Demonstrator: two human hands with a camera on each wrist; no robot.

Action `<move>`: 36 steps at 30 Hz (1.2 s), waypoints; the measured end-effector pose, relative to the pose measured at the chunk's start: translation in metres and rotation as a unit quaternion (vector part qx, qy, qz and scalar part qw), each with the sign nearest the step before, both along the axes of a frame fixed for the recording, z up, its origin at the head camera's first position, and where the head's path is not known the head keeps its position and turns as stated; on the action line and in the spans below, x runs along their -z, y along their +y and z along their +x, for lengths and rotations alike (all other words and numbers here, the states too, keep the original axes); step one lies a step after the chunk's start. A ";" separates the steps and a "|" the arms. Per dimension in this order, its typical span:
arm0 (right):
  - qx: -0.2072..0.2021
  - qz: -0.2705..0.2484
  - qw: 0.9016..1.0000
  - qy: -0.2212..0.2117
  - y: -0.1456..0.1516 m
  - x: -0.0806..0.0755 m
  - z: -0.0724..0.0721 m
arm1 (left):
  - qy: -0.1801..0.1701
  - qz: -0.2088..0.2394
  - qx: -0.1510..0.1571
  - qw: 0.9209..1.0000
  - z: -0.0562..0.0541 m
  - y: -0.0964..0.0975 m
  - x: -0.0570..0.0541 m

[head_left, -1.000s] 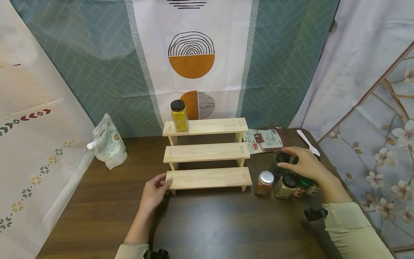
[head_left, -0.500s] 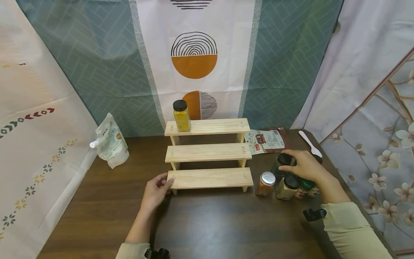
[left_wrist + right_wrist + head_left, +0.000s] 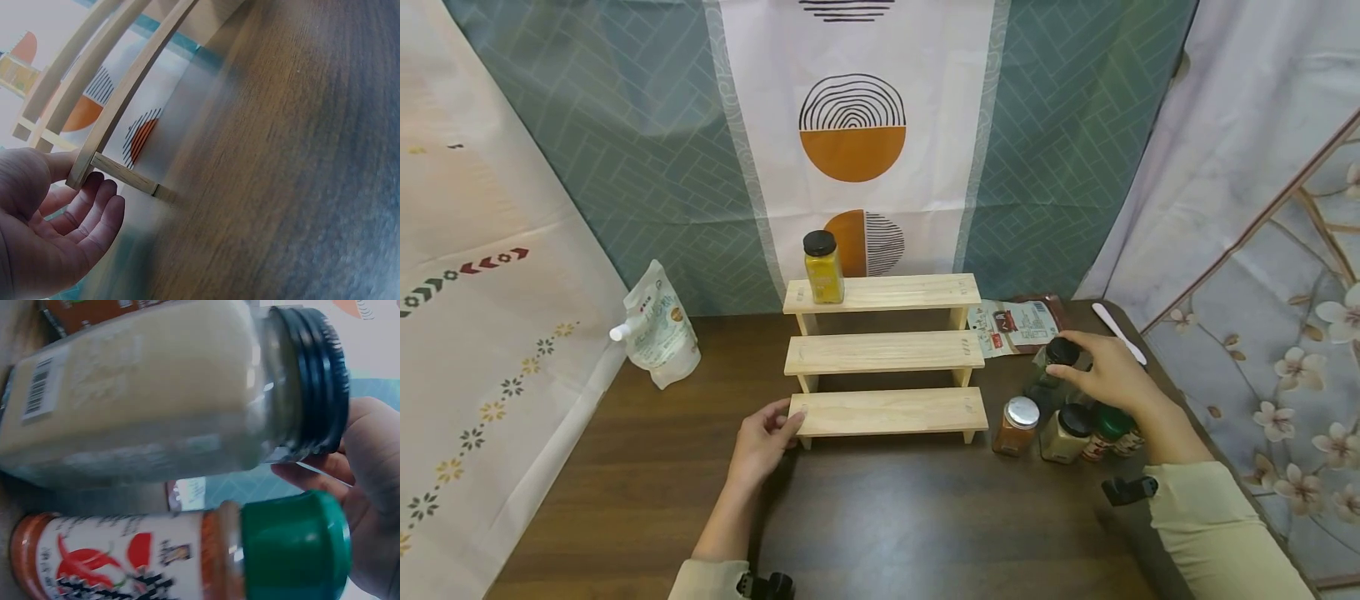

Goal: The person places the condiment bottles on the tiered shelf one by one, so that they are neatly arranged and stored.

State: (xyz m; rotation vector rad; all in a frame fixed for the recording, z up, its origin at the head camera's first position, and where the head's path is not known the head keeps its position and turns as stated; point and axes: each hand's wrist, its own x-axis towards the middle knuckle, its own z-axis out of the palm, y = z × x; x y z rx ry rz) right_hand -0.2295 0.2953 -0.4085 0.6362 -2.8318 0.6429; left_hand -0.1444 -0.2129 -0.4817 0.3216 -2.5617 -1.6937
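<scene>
On the table stands a three-tier wooden rack (image 3: 883, 354). My left hand (image 3: 758, 446) grips the left end of its lowest board, thumb on top and fingers beneath in the left wrist view. With my right hand (image 3: 1108, 379) I pinch the black lid of a dark jar (image 3: 1062, 352), tilted slightly above the other jars. Close by are a silver-lidded jar (image 3: 1018, 423) of reddish-brown contents, a black-lidded jar of cream powder (image 3: 137, 400) and green-capped shakers (image 3: 125, 556). The held jar is hidden in the right wrist view. A yellow jar (image 3: 825, 275) sits on the top board's left.
A white spouted pouch (image 3: 658, 329) stands at the table's left. Behind the jars lies a flat brown-and-white packet (image 3: 1015, 327), with a white plastic utensil (image 3: 1118, 332) to its right. Patterned cloths (image 3: 1052, 167) hang behind and at both sides.
My right hand has closed on the dark jar's lid and raised the jar a little. The left hand stays on the rack. The view has shifted slightly.
</scene>
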 end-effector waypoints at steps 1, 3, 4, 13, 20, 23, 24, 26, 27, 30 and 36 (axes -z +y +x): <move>0.003 -0.005 1.000 0.006 -0.001 -0.002 0.000 | 0.000 -0.001 0.000 1.000 0.000 0.000 0.000; 0.009 -0.017 1.000 0.021 -0.002 -0.005 0.000 | 0.000 -0.003 0.000 1.000 -0.001 0.000 0.000; 0.010 -0.024 0.999 0.031 -0.003 -0.007 -0.001 | 0.000 -0.003 -0.001 1.000 -0.001 0.000 0.000; -0.006 -0.052 0.995 0.083 -0.014 -0.032 -0.008 | 0.001 -0.006 -0.007 1.000 -0.002 0.000 -0.001; -0.008 -0.058 0.995 0.079 -0.026 -0.052 -0.012 | 0.004 -0.005 -0.004 1.000 0.000 0.001 -0.001; -0.007 -0.060 0.995 0.073 -0.031 -0.060 -0.014 | 0.000 -0.005 -0.004 1.000 0.000 0.001 -0.001; -0.007 -0.059 0.996 0.072 -0.033 -0.063 -0.015 | -0.001 -0.003 -0.005 1.000 0.000 0.001 -0.001; -0.012 -0.059 0.996 0.072 -0.036 -0.068 -0.016 | 0.000 0.000 -0.004 1.000 0.000 0.001 -0.001; -0.012 -0.057 0.996 0.073 -0.038 -0.071 -0.017 | 0.001 0.001 -0.003 1.000 0.000 0.001 -0.001; -0.020 -0.054 0.996 0.075 -0.044 -0.078 -0.019 | 0.000 0.006 -0.004 1.000 0.000 0.001 -0.002; -0.025 -0.068 0.994 0.078 -0.053 -0.089 -0.029 | 0.000 0.003 -0.003 1.000 0.001 0.001 0.000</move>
